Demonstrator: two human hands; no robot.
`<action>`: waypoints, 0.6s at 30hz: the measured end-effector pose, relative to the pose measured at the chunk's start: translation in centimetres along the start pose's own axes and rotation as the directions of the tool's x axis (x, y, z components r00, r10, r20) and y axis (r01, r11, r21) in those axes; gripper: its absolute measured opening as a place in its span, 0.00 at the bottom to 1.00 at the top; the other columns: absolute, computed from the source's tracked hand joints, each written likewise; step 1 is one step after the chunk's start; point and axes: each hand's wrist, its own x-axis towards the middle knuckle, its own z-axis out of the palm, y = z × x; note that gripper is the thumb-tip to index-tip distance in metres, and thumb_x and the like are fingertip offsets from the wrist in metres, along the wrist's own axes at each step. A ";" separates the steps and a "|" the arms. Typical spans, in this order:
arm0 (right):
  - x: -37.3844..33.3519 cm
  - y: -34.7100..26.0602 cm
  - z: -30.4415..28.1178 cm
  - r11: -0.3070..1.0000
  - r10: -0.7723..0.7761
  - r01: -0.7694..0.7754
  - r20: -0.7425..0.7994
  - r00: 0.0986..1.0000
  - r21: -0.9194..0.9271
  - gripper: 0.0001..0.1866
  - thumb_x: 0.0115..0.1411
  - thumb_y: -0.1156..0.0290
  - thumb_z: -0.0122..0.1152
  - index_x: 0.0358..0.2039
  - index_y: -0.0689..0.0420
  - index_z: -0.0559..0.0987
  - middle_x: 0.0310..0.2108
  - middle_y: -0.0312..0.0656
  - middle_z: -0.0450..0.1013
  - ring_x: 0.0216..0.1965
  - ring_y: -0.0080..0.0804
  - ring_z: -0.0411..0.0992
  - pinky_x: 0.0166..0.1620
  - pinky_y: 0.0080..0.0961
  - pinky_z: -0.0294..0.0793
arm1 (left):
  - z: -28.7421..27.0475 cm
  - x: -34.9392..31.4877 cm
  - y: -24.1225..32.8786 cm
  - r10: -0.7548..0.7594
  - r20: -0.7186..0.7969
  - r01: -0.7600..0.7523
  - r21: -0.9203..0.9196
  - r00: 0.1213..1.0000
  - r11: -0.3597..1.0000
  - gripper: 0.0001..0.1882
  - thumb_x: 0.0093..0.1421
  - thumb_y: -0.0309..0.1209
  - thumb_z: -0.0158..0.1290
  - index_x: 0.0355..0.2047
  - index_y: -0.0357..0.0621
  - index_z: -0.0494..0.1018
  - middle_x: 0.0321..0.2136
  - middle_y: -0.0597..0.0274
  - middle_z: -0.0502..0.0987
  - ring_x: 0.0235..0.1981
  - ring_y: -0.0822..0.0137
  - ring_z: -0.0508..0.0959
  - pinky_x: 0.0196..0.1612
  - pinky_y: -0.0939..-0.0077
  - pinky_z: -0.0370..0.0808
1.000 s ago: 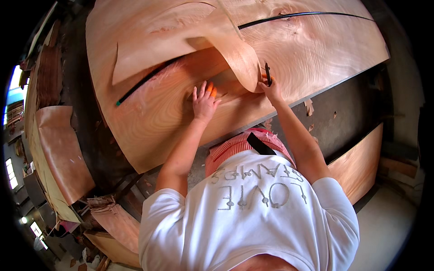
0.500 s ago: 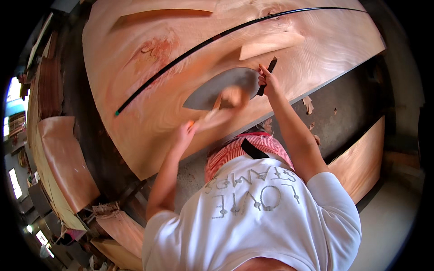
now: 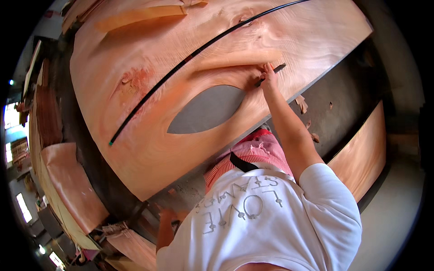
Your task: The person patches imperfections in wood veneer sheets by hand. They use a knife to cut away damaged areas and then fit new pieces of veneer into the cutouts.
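A large sheet of pale reddish wood veneer [image 3: 108,167] lies before me, with a pointed oval opening [image 3: 208,110] through which a grey surface shows. My right hand [image 3: 269,77] rests on the sheet past the opening's right tip, closed around a narrow dark bar-like tool [image 3: 280,68]. Beside those fingers lies a long loose strip of veneer [image 3: 235,59]. My left hand [image 3: 168,213] is low at my left side, off the sheet and smeared by motion; its fingers cannot be made out.
A thin black flexible rod [image 3: 174,67] curves across the sheet. Beyond it lies a curled veneer piece [image 3: 144,17]. Veneer scraps [image 3: 302,105] lie on the floor at right, near a leaning wood panel [image 3: 361,151]. More veneer sheets [image 3: 74,185] are stacked at left.
My left hand has dropped from over the sheet to my left side; the blurred veneer piece near it no longer covers the opening. The right hand's dark tool has tilted from steep to flatter.
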 end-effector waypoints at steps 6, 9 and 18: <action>3.8 -3.3 -0.1 0.970 -0.081 0.105 0.115 0.990 -0.220 0.10 0.50 0.69 0.63 0.31 0.52 0.70 0.18 0.28 0.65 0.10 0.13 0.52 0.13 0.12 0.49 | -11.2 -0.3 14.2 -0.025 -0.359 0.051 0.062 0.933 0.997 0.25 0.43 0.45 0.58 0.40 0.48 0.72 0.36 0.56 0.75 0.39 0.58 0.76 0.41 0.60 0.72; 5.7 -6.2 0.5 0.958 -0.058 0.095 0.142 0.988 -0.270 0.11 0.50 0.69 0.64 0.31 0.53 0.70 0.21 0.32 0.69 0.12 0.12 0.54 0.14 0.11 0.50 | -25.1 -4.1 24.2 0.199 -0.484 -0.316 -0.172 0.852 0.933 0.22 0.50 0.44 0.53 0.40 0.44 0.71 0.33 0.51 0.73 0.35 0.54 0.75 0.35 0.62 0.71; 10.8 -7.7 4.0 0.952 0.216 -0.126 0.322 0.922 -0.278 0.12 0.51 0.72 0.62 0.23 0.51 0.65 0.16 0.27 0.60 0.12 0.13 0.51 0.14 0.12 0.46 | -49.4 1.0 46.0 0.211 -0.972 -0.563 0.118 0.104 0.818 0.42 0.42 0.45 0.60 0.54 0.40 0.57 0.57 0.48 0.54 0.55 0.52 0.58 0.55 0.55 0.55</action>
